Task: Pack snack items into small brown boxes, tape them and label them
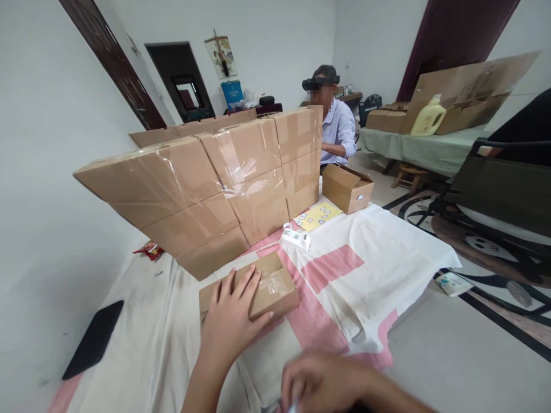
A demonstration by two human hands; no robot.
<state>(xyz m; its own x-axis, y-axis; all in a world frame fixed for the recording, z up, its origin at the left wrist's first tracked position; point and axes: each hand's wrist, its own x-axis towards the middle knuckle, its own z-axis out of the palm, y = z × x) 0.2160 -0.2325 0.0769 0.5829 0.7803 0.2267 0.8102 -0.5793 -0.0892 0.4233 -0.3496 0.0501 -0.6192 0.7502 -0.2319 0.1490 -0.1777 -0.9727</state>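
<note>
One left hand (230,321) rests flat on small box (275,289), cartons (193,195) just behind.

Plain white walls (43,143) enclose the bright room, with a dark doorway (181,80) at the far end. The pale grey floor (451,355) carries black curved patterns. On the right stands a table draped in grey-green cloth (430,152), a small wooden stool (408,175) just beside it.

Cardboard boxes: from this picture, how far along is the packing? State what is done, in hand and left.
Done: a stack of taped boxes stands behind. In hand: the left hand lies flat on a small closed box with tape on top; the right hand is blurred, its hold unclear. Left: likely the open box near the other person.
</note>
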